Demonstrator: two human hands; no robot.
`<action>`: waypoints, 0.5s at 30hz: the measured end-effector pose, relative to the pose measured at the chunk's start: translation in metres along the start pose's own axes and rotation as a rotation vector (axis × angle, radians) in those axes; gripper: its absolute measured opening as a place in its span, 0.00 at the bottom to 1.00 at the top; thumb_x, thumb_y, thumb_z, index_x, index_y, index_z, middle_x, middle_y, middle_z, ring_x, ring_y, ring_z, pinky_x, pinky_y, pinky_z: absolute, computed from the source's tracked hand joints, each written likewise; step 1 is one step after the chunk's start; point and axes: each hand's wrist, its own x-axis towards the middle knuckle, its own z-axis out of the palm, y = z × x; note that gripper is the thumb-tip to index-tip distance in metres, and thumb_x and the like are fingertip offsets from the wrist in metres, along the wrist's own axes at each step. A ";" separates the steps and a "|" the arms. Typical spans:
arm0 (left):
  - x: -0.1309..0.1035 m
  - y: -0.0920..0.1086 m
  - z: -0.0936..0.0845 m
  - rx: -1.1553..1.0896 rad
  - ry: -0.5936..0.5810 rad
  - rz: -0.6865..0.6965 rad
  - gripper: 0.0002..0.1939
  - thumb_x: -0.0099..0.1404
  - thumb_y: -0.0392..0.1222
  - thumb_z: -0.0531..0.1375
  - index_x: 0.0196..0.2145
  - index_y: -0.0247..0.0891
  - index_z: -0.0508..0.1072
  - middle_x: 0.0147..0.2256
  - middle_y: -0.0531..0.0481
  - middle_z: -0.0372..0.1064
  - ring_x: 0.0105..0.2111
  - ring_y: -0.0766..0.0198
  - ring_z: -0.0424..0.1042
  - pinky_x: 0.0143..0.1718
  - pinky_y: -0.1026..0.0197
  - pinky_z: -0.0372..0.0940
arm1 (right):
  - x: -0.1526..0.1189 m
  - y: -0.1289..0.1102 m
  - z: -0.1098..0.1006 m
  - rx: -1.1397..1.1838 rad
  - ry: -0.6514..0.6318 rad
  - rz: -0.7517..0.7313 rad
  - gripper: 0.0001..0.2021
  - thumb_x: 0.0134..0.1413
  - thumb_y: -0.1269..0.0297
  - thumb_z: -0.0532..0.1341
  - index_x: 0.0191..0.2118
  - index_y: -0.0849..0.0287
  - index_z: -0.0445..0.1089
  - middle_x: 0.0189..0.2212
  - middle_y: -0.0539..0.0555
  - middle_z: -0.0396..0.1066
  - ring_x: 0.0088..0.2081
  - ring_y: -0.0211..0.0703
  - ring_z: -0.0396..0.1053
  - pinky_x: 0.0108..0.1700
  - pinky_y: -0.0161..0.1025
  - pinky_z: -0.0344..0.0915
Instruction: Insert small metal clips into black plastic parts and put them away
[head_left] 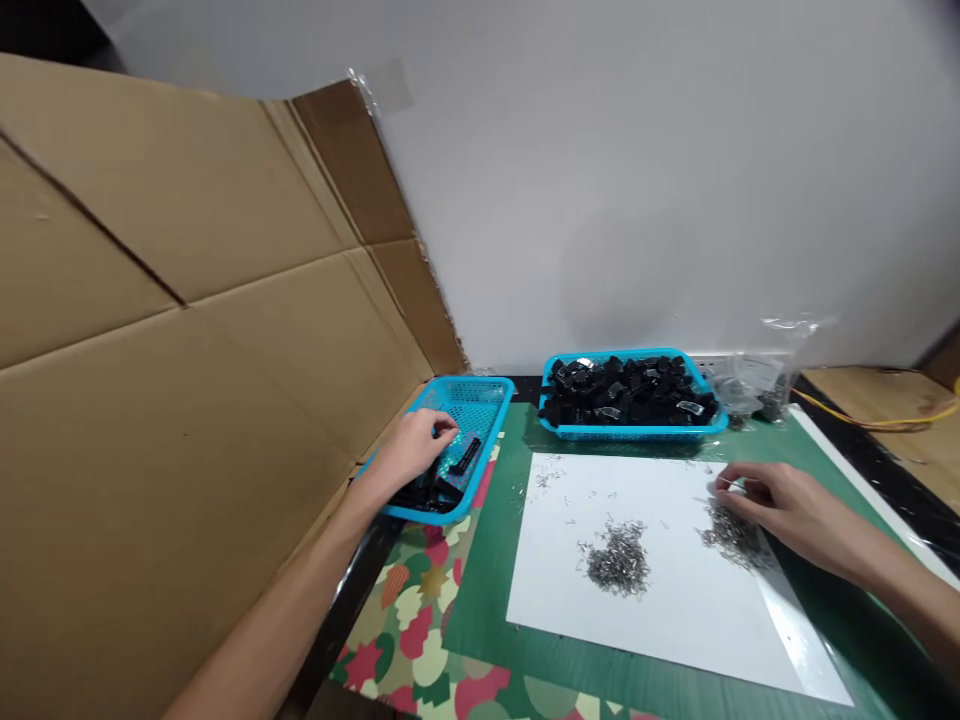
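Note:
My left hand (pixel 421 442) is over the left blue plastic basket (pixel 495 400), its thumb and index finger curled together; anything between them is too small to make out. A narrow black slotted plastic part (pixel 466 457) lies in that basket near my fingertips, and more black parts (pixel 431 493) lie at its near end, partly under my wrist. At the right, my right hand (pixel 769 497) pinches a thin metal wire piece (pixel 736 486) above a pile of small bent metal wire pieces (pixel 731 535). Another such pile (pixel 619 560) sits mid-sheet on white paper (pixel 547 580).
A second blue basket (pixel 634 434), heaped with black plastic parts (pixel 630 390), stands by the wall. Clear plastic bags (pixel 757 385) are beside it. Loose wire pieces (pixel 550 472) dot the paper, which lies on a green mat (pixel 487 610). A tall cardboard sheet (pixel 225 430) borders the left.

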 end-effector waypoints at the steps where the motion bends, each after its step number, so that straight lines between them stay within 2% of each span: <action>1: -0.004 -0.001 0.003 0.007 -0.034 -0.008 0.15 0.68 0.50 0.57 0.36 0.41 0.82 0.41 0.45 0.84 0.42 0.52 0.80 0.42 0.59 0.66 | 0.001 0.003 0.001 -0.001 0.014 0.006 0.23 0.62 0.40 0.55 0.37 0.53 0.77 0.21 0.53 0.71 0.23 0.48 0.66 0.28 0.41 0.55; 6: -0.013 0.002 0.023 0.055 -0.136 -0.066 0.13 0.64 0.54 0.64 0.30 0.41 0.76 0.30 0.47 0.79 0.31 0.54 0.76 0.31 0.59 0.58 | 0.003 0.014 -0.001 0.010 0.102 0.044 0.25 0.61 0.38 0.55 0.36 0.55 0.78 0.18 0.52 0.66 0.22 0.47 0.62 0.26 0.42 0.53; 11: -0.012 0.004 0.033 0.068 -0.140 -0.063 0.09 0.63 0.45 0.63 0.27 0.42 0.71 0.28 0.48 0.75 0.29 0.56 0.72 0.30 0.59 0.52 | -0.002 0.020 -0.012 0.077 0.004 0.031 0.26 0.62 0.37 0.58 0.36 0.56 0.79 0.19 0.50 0.63 0.23 0.43 0.57 0.26 0.40 0.51; 14: -0.009 0.003 0.031 0.050 -0.091 -0.085 0.07 0.65 0.44 0.61 0.29 0.41 0.72 0.28 0.49 0.74 0.29 0.56 0.70 0.31 0.59 0.53 | -0.004 0.019 -0.017 0.083 -0.071 0.020 0.26 0.62 0.37 0.59 0.36 0.56 0.80 0.19 0.49 0.62 0.22 0.41 0.54 0.26 0.39 0.49; 15: -0.008 0.003 0.029 0.037 -0.065 -0.094 0.07 0.66 0.44 0.60 0.31 0.41 0.72 0.28 0.48 0.74 0.29 0.56 0.71 0.31 0.59 0.54 | -0.005 0.017 -0.018 0.089 -0.055 0.018 0.26 0.60 0.37 0.60 0.35 0.56 0.80 0.19 0.49 0.63 0.22 0.41 0.55 0.26 0.39 0.50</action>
